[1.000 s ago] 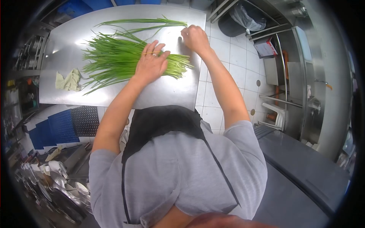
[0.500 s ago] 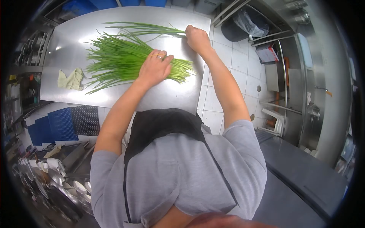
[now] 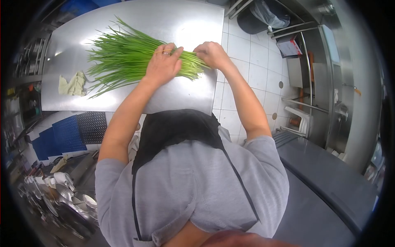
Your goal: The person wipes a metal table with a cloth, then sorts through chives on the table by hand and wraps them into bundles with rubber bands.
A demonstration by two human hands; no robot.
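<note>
A thick bunch of long green chives (image 3: pixel 123 55) lies across the steel table (image 3: pixel 173 95), leafy tips to the left and pale stalk ends to the right. My left hand (image 3: pixel 163 64) rests over the stalks, fingers curled across the bunch's far side, holding it against the table. A ring and a thin orange rubber band show on its fingers. At the stalk ends, my right hand (image 3: pixel 212 55) is closed in a pinch on some chives along the far edge of the bunch. Its fingertips are partly hidden.
A crumpled pale cloth (image 3: pixel 73 84) lies at the table's left. Beyond the right edge are a tiled floor (image 3: pixel 251 78), a black bin (image 3: pixel 252 20) with a plastic liner, and metal shelving (image 3: pixel 306 70). Blue mats (image 3: pixel 68 133) and cookware (image 3: pixel 76 201) are at lower left.
My right hand has come nearer and slightly right, bringing the separate strands of chives against the main bunch. My left hand stays on the bunch. The whole view has shifted slightly.
</note>
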